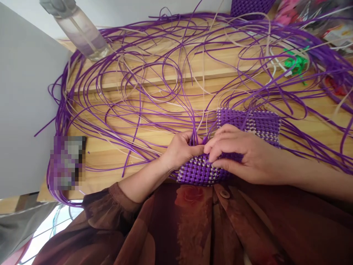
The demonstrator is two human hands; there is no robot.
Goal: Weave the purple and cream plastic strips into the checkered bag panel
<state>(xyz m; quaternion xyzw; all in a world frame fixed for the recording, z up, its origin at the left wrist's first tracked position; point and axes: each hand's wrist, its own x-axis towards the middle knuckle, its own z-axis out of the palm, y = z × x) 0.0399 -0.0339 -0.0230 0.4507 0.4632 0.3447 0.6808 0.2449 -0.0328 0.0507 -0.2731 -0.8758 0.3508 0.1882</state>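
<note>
A woven panel [197,169] of purple and beige strips lies against the table's front edge, close to my body. My left hand [183,149] is closed round a bunch of purple strips [194,127] that rise from the panel's edge. Beside it, my right hand [234,147] bends over the weave, thumb and fingers pinched at a strip near the left thumb. The exact strip between those fingertips is partly hidden. Behind the right hand, another woven section [261,123] in purple and beige shows, with loose strips fanning out from its edges.
Long loose purple strips [91,81] loop across the wooden table [154,77]. A clear bottle [79,33] stands at the back left, and a blurred-out flat object [68,162] lies at the left edge. Green ties [296,62] and plastic bags [325,25] sit at the right.
</note>
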